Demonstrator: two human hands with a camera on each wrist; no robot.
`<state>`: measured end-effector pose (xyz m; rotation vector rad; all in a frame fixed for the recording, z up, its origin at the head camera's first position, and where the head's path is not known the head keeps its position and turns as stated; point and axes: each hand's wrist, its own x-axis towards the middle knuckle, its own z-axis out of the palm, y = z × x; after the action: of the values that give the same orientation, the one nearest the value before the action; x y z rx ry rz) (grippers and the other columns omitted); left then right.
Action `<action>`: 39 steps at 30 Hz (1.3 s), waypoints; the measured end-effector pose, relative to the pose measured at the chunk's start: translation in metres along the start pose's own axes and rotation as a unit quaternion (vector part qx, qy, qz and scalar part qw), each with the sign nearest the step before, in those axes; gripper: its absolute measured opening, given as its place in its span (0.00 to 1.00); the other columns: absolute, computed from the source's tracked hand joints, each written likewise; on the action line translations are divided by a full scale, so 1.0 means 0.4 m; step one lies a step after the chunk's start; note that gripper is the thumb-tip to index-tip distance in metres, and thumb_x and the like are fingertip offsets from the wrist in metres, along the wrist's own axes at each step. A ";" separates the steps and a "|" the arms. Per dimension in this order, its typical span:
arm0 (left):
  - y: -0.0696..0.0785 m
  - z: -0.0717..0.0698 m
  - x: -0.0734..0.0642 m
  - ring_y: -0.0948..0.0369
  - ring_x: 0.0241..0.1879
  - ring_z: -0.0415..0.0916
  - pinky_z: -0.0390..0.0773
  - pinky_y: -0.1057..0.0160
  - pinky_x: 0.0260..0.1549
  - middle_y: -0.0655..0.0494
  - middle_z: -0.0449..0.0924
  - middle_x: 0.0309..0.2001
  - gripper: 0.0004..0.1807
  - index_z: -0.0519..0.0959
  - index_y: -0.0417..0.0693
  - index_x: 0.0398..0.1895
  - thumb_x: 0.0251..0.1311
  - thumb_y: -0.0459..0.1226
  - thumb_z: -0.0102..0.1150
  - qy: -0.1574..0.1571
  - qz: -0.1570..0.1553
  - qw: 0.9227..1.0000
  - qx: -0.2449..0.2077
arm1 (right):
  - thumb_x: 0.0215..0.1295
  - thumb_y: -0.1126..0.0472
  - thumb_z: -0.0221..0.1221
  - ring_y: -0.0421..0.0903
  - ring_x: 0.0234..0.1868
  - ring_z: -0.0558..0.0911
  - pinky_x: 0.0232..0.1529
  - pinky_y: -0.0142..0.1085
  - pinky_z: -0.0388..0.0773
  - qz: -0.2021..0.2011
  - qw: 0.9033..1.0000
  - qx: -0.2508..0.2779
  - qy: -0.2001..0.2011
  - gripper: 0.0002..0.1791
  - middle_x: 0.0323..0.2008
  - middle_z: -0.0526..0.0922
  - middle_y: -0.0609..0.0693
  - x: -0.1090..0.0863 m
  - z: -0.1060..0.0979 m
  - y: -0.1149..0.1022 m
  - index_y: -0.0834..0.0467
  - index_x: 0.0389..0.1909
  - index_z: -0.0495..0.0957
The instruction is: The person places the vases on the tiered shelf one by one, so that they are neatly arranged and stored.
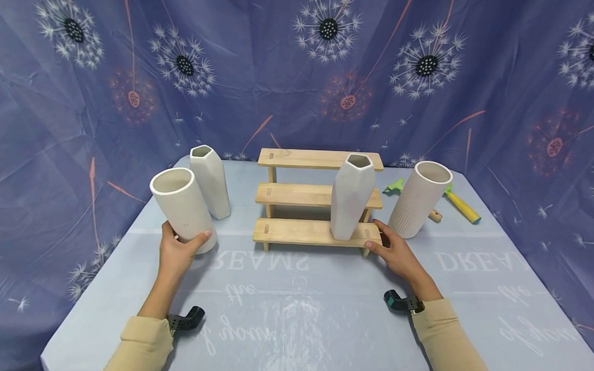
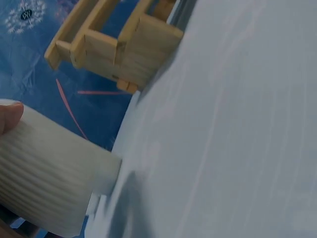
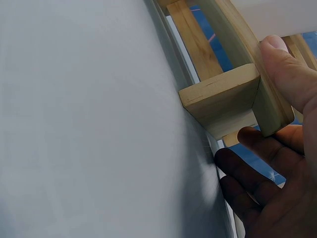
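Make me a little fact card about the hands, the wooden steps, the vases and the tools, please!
Left hand: holds a round white vase
Right hand: grips the wooden steps at the lowest level's right end
Levels: three; angular white vase on the lowest
Behind the left hand's vase: second angular vase
Beyond the right hand: second round vase
Tools: yellow handle and wooden handle end show behind that

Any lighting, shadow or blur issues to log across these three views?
Head: bright and clear, with a pale sheen on the table toward the front; left wrist: dimmer and soft, a dark shadow beside the held vase; right wrist: also dim, the right hand's lower fingers deeply shaded.
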<state>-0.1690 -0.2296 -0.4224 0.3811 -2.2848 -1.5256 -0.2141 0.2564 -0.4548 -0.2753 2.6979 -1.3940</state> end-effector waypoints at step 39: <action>0.153 0.107 -0.053 0.54 0.54 0.66 0.67 0.56 0.49 0.48 0.67 0.59 0.45 0.57 0.46 0.66 0.45 0.39 0.72 -0.108 0.071 0.989 -0.068 | 0.62 0.44 0.58 0.61 0.62 0.71 0.59 0.54 0.69 -0.011 1.000 0.012 0.005 0.46 0.64 0.66 0.66 0.002 0.003 0.004 0.58 0.73 0.49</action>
<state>-0.1702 -0.1623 -0.3840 0.0150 -2.2912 -1.7069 -0.2148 0.2563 -0.4567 -0.2969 2.6931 -1.4352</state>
